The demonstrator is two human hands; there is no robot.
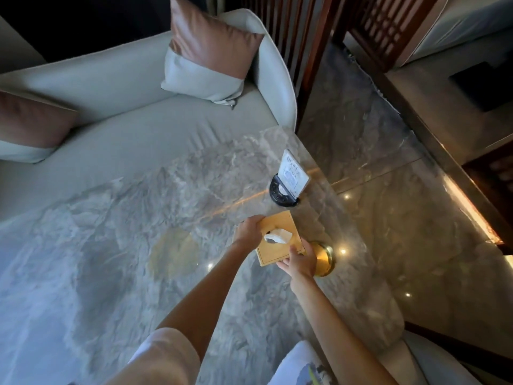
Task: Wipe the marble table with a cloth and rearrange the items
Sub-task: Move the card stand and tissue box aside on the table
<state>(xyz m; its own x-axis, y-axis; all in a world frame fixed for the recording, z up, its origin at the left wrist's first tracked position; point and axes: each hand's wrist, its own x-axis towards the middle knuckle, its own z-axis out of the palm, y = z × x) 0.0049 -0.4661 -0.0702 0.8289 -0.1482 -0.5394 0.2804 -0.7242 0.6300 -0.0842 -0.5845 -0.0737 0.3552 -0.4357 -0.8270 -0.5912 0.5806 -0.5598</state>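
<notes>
surface: marble table (125, 259), sofa (125, 112) beyond; shiny floor (388, 190) right | box (277, 222) near right edge by sign (293, 173); left hand (249, 229), right hand (301, 261) fingers curled on its sides | hidden: gold thing (324, 257) partly behind right hand

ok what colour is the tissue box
The tissue box is light tan wood, shown best in the head view.

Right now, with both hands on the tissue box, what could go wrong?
The left hand and right hand grip the tissue box near the marble table's right edge; a slip could drop it off.
The brass round object sits beside the right hand; a nudge might knock it off.
The sign stand is just beyond the box; pushing forward could tip it.
</notes>
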